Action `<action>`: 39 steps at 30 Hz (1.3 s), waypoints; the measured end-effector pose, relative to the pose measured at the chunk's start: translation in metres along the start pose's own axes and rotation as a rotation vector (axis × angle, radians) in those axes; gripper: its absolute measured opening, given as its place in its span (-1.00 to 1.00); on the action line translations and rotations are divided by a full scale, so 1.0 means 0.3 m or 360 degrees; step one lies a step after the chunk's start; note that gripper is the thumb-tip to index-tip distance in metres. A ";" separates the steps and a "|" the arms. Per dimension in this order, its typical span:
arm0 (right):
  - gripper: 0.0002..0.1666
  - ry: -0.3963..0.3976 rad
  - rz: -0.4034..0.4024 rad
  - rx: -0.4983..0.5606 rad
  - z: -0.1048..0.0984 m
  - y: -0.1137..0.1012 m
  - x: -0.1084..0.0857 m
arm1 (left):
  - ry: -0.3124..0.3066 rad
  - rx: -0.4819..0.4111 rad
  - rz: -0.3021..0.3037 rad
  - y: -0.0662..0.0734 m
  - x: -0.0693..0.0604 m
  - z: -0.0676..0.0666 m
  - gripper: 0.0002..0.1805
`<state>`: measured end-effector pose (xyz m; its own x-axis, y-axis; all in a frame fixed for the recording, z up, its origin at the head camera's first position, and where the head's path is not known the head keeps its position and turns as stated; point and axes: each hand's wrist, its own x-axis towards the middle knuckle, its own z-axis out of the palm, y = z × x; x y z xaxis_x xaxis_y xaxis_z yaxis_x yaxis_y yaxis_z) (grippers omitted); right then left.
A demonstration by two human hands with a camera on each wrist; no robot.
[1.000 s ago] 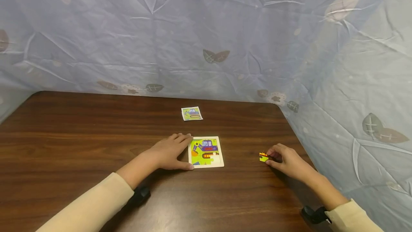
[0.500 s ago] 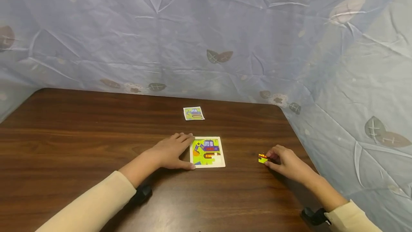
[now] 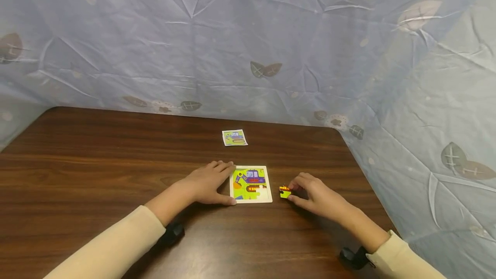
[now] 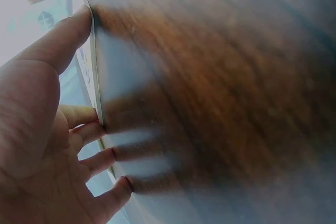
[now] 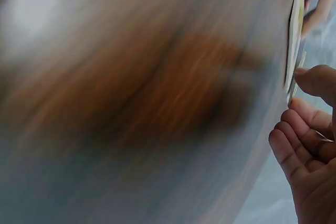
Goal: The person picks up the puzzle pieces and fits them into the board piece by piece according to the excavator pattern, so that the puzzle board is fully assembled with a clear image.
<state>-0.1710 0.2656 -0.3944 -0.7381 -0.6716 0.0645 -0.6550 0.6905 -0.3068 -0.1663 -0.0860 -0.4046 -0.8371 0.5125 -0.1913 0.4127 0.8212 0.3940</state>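
A square jigsaw puzzle board (image 3: pixel 253 202) with a pale rim lies on the table, showing a purple excavator on green; bare pale backing shows at its lower right. My left hand (image 3: pixel 207 185) rests along the board's left side, fingers stretched toward the far corner and thumb (image 4: pixel 73 32) at the near corner. Just right of the board, my right hand (image 3: pixel 317 195) pinches a yellow-green puzzle piece (image 3: pixel 284 192) with a red-orange strip between thumb and fingers. In the right wrist view the piece (image 5: pixel 295 85) appears edge-on, its printed face hidden.
A small picture card (image 3: pixel 234 137) of the same excavator lies beyond the board. The dark wooden table (image 3: pixel 116 154) meets a patterned cloth (image 3: pixel 232 46) at the back, and the cloth also hangs along the right side.
My right hand has carried the puzzle piece leftward across the table, close to the board. My left hand keeps its place on the board's left side.
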 end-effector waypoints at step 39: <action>-0.86 -0.0151 -0.0002 -0.0018 0.067 -0.168 0.172 | -0.0002 0.0004 -0.0019 0.000 0.003 0.000 0.12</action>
<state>-0.1729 0.1906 -0.3947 -0.7189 -0.6946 -0.0258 -0.6582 0.6922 -0.2959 -0.1671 -0.0857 -0.4048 -0.8414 0.5032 -0.1970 0.4039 0.8278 0.3894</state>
